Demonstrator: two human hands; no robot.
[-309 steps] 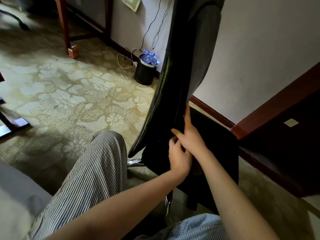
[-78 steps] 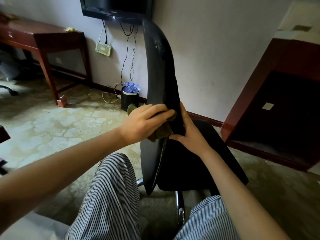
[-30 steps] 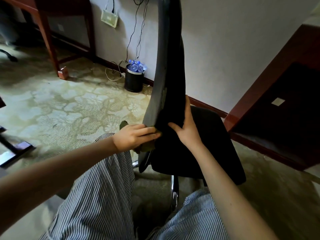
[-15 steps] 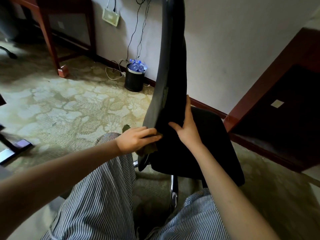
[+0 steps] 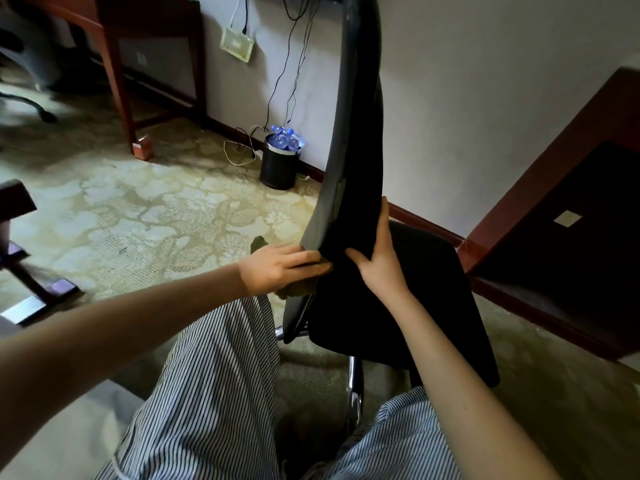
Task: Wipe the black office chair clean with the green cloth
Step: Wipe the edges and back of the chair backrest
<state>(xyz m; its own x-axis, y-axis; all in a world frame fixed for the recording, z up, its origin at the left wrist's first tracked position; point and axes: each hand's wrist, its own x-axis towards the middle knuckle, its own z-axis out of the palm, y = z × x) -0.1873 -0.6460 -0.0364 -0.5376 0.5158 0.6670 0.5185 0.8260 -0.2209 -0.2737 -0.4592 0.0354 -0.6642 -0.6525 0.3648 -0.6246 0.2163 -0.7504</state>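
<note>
Black office chair (image 5: 360, 109) stands upright near the wall, its backrest seen edge-on. Right hand (image 5: 381, 261) lies flat on the lower backrest, fingers straight. Left hand (image 5: 277, 268), fingers extended, presses the green cloth (image 5: 299, 289) against the backrest's lower rear edge.

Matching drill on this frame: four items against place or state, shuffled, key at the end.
1. left hand
2. right hand
3. green cloth
4. bin

A. by the wall, blue bottles inside
B. flat on the chair backrest, fingers pointing up
C. pressing on the cloth
D. under a hand, at the backrest's edge

Pairs: 1-C, 2-B, 3-D, 4-A
</note>
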